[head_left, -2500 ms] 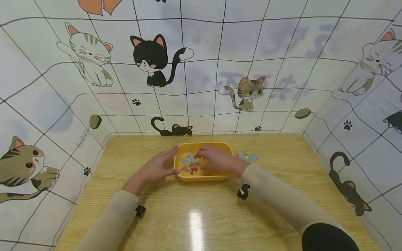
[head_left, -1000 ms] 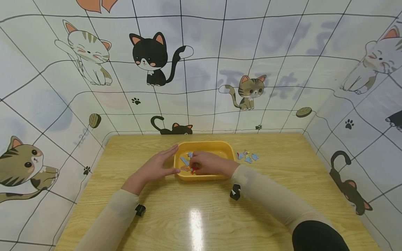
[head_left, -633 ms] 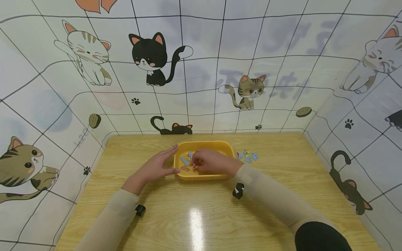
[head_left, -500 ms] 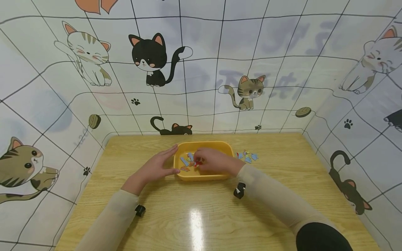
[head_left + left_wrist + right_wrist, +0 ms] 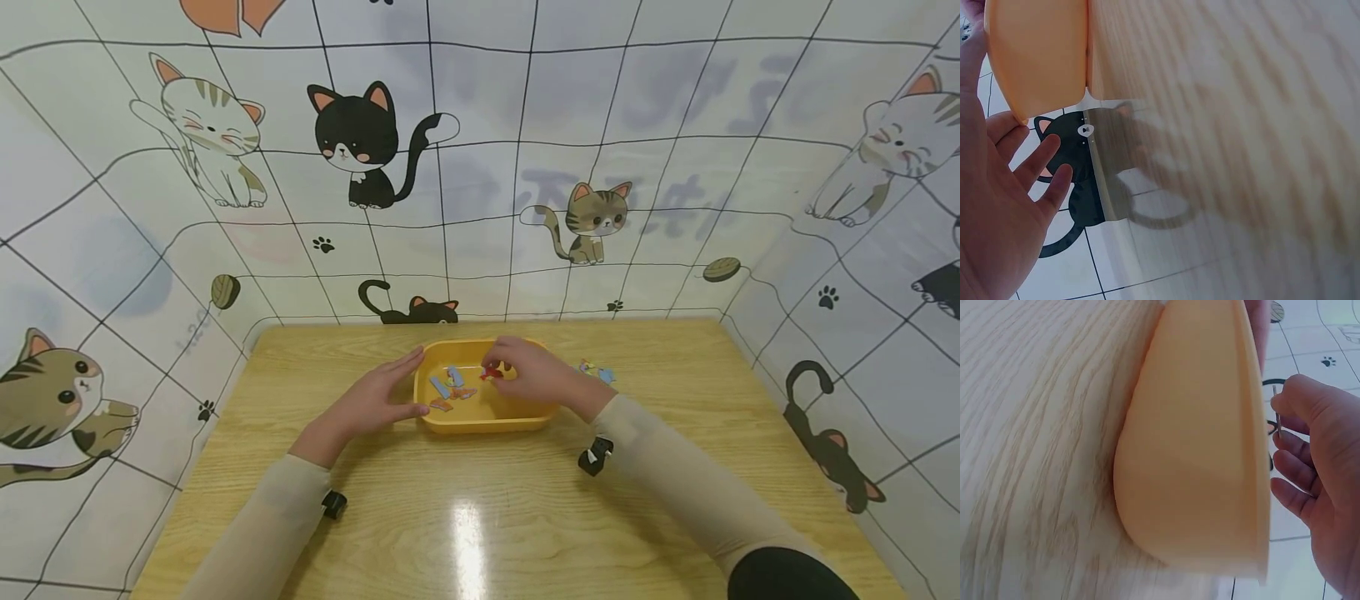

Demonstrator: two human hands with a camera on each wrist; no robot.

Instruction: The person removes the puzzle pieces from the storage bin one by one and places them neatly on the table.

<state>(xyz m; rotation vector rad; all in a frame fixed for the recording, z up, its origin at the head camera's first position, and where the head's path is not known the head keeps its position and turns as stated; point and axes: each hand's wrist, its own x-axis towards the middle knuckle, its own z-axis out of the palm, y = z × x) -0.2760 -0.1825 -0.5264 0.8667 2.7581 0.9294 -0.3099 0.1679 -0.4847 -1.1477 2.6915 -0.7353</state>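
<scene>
Over the yellow tray (image 5: 480,427), my right hand (image 5: 534,373) pinches a red puzzle piece (image 5: 491,374) between thumb and finger. The right wrist view shows the thin edge of this puzzle piece (image 5: 1277,412), raised beyond the tray's rim. My left hand (image 5: 381,397) rests against the tray's left end, thumb and fingers spread and fairly straight. In the left wrist view, fingertips of the left hand (image 5: 1007,187) touch the rim. Several blue and orange puzzle pieces (image 5: 440,387) lie in the tray's left part.
More puzzle pieces (image 5: 606,375) lie on the wooden table (image 5: 480,500) right of the tray, partly hidden behind the right hand. A cat-patterned covering (image 5: 480,167) stands behind the table and along both sides.
My right hand reached among the pieces in the tray, took hold of the red puzzle piece and has lifted it up and to the right. My left hand has stayed at the tray's end.
</scene>
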